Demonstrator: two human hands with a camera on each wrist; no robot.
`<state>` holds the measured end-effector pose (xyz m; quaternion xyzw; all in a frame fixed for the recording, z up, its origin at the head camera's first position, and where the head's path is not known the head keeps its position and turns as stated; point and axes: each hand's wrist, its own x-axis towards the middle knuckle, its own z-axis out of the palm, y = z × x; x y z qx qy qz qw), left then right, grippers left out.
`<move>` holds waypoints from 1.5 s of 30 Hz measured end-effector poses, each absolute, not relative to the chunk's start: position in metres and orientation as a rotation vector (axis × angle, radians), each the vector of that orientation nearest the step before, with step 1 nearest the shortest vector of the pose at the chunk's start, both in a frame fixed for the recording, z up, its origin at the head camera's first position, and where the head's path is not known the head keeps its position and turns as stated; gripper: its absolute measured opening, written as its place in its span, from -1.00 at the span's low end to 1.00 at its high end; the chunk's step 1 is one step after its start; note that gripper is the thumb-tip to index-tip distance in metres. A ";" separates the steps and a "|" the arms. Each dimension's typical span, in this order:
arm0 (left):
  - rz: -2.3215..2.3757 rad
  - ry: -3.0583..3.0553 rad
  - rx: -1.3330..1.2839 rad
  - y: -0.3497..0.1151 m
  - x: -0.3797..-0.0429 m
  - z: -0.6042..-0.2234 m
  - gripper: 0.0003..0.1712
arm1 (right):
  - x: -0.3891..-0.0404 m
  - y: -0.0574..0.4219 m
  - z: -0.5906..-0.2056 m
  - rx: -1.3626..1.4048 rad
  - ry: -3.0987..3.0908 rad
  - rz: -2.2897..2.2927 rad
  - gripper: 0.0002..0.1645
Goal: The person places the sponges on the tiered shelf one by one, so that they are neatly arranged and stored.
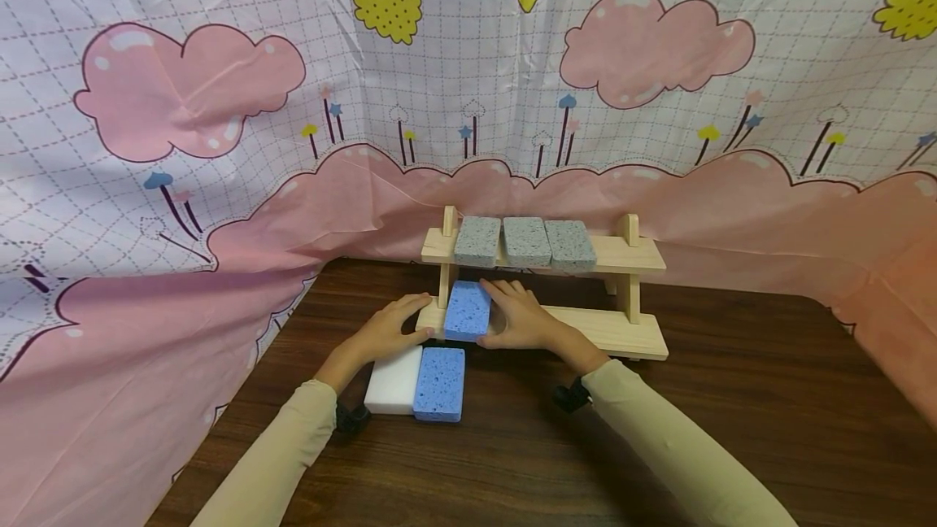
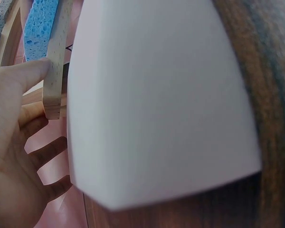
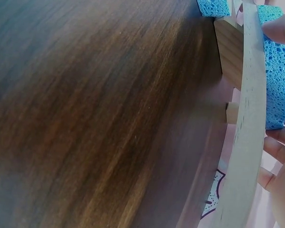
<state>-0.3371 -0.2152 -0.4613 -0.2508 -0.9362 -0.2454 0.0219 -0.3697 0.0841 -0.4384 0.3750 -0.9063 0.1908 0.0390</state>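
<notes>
On the lower shelf [image 1: 603,332], the right hand [image 1: 523,320] holds a blue sponge [image 1: 466,311].

Over at the lower left, the left hand [image 2: 14,152] has its thumb against a pale wooden shelf [image 2: 56,76]; a blue sponge [image 2: 39,26] sits upper left. A big white block [image 2: 156,99] fills the middle, dark bench [image 2: 278,142] at right.
</notes>
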 end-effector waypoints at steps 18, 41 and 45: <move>-0.753 -2.898 -0.774 -0.215 -0.338 -0.462 -0.22 | -0.369 0.085 -0.439 1.131 -2.815 0.602 0.30; -0.763 -2.905 -0.771 -0.214 -0.336 -0.460 -0.22 | -0.369 0.085 -0.439 1.135 -2.833 0.604 0.31; -0.766 -2.909 -0.767 -0.214 -0.336 -0.460 -0.22 | -0.370 0.085 -0.440 1.130 -2.838 0.603 0.32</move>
